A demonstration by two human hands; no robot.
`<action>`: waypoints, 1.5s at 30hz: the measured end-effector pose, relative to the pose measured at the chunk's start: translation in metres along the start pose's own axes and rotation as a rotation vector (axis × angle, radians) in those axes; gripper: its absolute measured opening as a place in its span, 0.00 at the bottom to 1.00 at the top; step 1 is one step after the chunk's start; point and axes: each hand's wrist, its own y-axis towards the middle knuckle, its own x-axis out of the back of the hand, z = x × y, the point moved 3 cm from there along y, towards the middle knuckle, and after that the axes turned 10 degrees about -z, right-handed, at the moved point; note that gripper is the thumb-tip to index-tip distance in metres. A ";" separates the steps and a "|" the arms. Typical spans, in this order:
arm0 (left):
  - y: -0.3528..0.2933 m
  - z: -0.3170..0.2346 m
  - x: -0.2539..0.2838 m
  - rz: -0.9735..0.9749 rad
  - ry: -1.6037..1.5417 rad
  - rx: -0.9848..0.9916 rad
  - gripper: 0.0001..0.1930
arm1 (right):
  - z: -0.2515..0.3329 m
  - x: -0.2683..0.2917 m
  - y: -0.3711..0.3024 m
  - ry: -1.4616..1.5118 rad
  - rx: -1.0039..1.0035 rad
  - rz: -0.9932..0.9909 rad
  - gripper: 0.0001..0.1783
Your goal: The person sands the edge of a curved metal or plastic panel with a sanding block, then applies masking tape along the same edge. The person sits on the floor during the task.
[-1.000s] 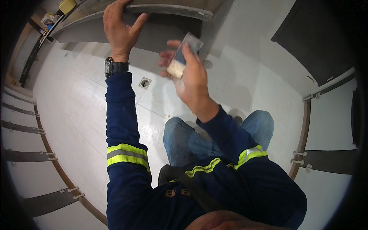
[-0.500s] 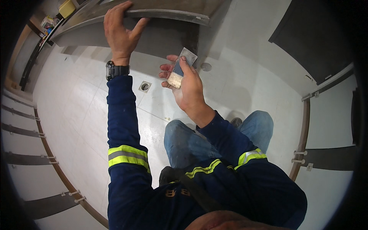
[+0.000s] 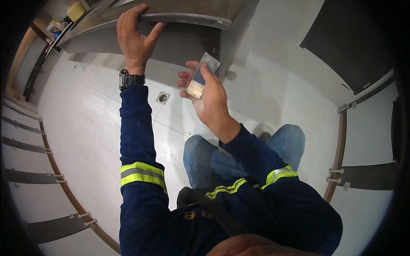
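My left hand (image 3: 136, 40) rests at the front edge of a grey stone-like countertop (image 3: 188, 18), its fingers reaching over the edge and the thumb stretched out to the right beneath it. A black watch (image 3: 131, 80) circles that wrist. In my right hand (image 3: 209, 96) is a small flat rectangular block (image 3: 199, 78), grey at its far end, dark in the middle and cream at the near end. The thumb presses on its upper face and the fingers curl behind it. The block is tilted below the counter edge and touches nothing else that I can see.
Under the counter is a dark panel (image 3: 179, 45). The pale tiled floor (image 3: 98, 123) has a square drain opening (image 3: 162, 97) and a round cover (image 3: 230, 75). Dark cabinet panels (image 3: 341, 42) stand right. A yellow container (image 3: 76, 11) sits far left.
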 end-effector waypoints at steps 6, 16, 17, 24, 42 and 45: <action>0.000 0.001 -0.002 0.021 0.010 0.014 0.26 | 0.007 -0.009 -0.001 0.042 0.168 0.189 0.25; -0.003 0.008 0.001 0.014 0.048 -0.016 0.27 | 0.013 -0.008 -0.006 -0.021 0.127 0.081 0.25; -0.003 0.008 0.000 0.000 0.055 -0.032 0.27 | 0.010 -0.006 -0.007 -0.025 0.061 0.031 0.25; -0.004 0.010 0.001 -0.003 0.034 -0.018 0.28 | 0.005 -0.010 -0.002 0.031 0.072 0.100 0.24; -0.002 0.009 0.000 0.031 0.040 -0.002 0.28 | 0.012 -0.013 -0.007 0.026 0.050 0.093 0.23; -0.002 0.009 0.000 0.009 0.021 0.000 0.28 | 0.017 -0.012 -0.006 0.008 0.080 0.115 0.23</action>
